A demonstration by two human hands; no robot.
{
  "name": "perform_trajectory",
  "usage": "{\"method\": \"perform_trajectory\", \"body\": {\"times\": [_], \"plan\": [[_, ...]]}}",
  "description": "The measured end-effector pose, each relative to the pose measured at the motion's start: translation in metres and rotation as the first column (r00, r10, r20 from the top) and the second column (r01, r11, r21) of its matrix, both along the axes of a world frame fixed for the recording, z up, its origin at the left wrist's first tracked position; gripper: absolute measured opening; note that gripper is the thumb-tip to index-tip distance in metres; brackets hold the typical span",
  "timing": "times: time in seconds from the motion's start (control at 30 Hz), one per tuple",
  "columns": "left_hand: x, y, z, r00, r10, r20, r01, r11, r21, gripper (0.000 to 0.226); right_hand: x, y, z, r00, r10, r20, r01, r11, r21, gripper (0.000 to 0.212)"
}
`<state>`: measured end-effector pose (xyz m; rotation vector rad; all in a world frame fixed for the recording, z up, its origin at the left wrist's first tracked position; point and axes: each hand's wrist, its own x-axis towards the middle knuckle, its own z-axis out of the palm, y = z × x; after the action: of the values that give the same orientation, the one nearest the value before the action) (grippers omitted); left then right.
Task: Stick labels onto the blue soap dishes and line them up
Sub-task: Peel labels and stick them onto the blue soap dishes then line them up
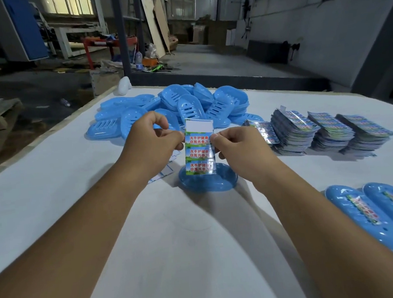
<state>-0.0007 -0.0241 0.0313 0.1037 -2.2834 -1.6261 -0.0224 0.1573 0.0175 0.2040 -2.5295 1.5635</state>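
I hold a label sheet (pixel 199 152) upright between both hands; three printed labels remain on it below a bare white strip. My left hand (pixel 152 140) pinches its left edge. My right hand (pixel 238 145) pinches the right edge at the top label. Directly under the sheet a blue soap dish (pixel 208 183) lies face down on the white table. A pile of unlabelled blue soap dishes (pixel 175 108) lies behind my hands. Labelled soap dishes (pixel 363 215) lie side by side at the right edge.
Several stacks of label sheets (pixel 327 130) stand right of centre on the white table (pixel 53 209). Used backing papers (pixel 164 173) lie under my left wrist. A white object (pixel 123 85) sits at the table's far corner. Beyond is a cluttered workshop floor.
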Motion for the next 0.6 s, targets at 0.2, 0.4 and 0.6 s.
{"method": "perform_trajectory", "body": {"times": [0.2,0.4,0.6], "plan": [[0.0018,0.0005,0.0003,1.0,-0.006,-0.004,0.006,0.998,-0.056,0.029,0.0008,0.0012,0.0016,1.0,0.005,0.01,-0.005,1.0,-0.007,0.034],[0.0009,0.0008,-0.0013,0.999,-0.052,-0.012,0.051,0.998,-0.045,0.033,-0.0006,0.0001,-0.0002,0.999,-0.045,-0.009,0.044,0.998,-0.033,0.023],[0.0022,0.003,-0.0017,0.997,-0.078,-0.015,0.078,0.997,-0.018,0.034,0.0057,-0.0066,0.0006,0.998,0.031,-0.052,-0.033,0.999,-0.037,0.022]]}}
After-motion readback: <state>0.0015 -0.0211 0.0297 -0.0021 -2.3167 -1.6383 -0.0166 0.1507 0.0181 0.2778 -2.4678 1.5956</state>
